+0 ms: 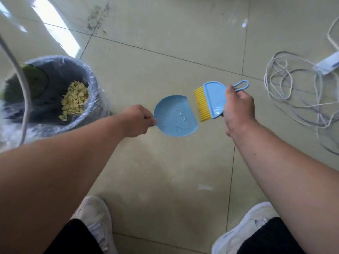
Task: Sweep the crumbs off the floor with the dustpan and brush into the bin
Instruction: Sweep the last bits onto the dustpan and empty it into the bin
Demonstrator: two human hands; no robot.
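Observation:
My left hand [136, 121] grips the handle of a small light-blue dustpan [176, 116], held over the tiled floor with its straight lip facing right. The pan looks bare. My right hand [238, 110] holds a light-blue brush [214, 99] by its looped handle, its yellow bristles pointing left toward the pan's lip with a small gap between them. At the left stands a grey bin [91, 85] lined with a clear bag. A pile of pale yellow crumbs [75, 99] lies inside it.
A tangle of white cable [293, 99] and a white power adapter [328, 65] lie on the floor at the right. A grey cord [23, 88] hangs across the bin. My two white shoes [95, 219] [251, 228] are at the bottom. Dark scuffs [97, 19] mark the far tiles.

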